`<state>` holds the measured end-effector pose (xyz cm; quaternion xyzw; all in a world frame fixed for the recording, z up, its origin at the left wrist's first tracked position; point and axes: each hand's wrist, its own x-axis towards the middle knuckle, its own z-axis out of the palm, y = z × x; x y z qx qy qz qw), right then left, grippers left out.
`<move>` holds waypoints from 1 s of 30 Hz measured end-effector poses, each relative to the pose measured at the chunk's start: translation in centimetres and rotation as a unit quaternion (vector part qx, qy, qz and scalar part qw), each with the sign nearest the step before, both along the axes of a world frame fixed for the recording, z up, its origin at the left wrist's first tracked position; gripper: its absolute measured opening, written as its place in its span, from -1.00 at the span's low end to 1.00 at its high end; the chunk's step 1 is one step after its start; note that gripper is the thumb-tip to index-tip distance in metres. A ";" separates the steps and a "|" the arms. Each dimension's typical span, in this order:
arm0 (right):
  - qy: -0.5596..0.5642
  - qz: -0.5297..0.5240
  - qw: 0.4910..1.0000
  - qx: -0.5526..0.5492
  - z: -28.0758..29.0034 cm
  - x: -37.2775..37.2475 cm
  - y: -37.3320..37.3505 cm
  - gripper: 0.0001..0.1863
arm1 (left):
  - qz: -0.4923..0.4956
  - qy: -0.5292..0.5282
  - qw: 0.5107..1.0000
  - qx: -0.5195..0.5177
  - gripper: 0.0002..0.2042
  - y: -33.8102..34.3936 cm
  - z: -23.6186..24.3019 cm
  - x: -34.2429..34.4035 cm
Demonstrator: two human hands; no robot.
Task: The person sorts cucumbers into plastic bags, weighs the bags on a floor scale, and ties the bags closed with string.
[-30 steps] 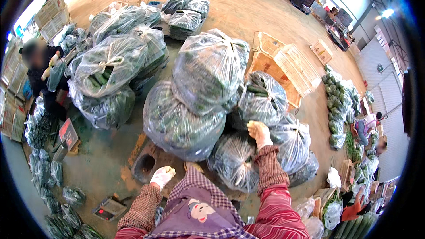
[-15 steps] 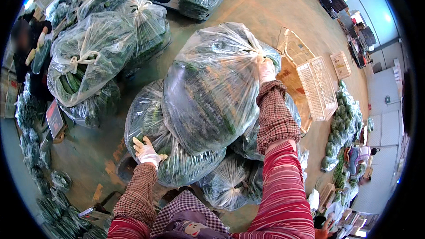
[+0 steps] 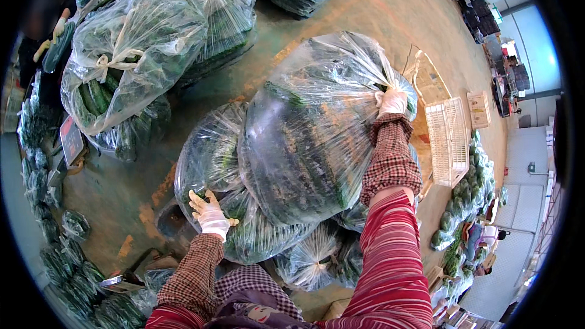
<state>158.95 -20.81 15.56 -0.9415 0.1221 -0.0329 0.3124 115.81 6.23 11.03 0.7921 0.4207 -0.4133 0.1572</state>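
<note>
Though it sat untouched earlier, upper bag (image 3: 308, 146), right hand (image 3: 392, 102) gripping neck (image 3: 386, 77)

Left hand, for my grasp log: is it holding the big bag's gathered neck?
No, the right hand holds it; the left hand lies against the lower bag.

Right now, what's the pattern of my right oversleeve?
Reddish-brown checks on the oversleeve; head view shows it.

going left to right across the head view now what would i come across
Knotted clear bag of cucumbers → gloved left hand, fingers spread against a lower bag → big clear bag, its gathered neck gripped by the gloved right hand → white slatted crate → smaller pale crate.
</note>
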 end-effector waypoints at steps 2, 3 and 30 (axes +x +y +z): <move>-0.053 -0.091 0.982 0.157 2.3 -2.4 3.0 -0.72 | 0.011 0.002 1.000 0.001 0.23 0.2 -0.1 -0.3; -0.068 -0.073 0.974 0.203 2.2 -2.3 2.3 -0.74 | 0.011 -0.009 1.000 -0.004 0.24 0.3 -0.3 -0.4; -0.096 -0.020 0.747 0.657 14.0 -56.2 2.5 -0.61 | -0.042 -0.112 0.992 -0.033 0.20 1.5 -0.2 -6.7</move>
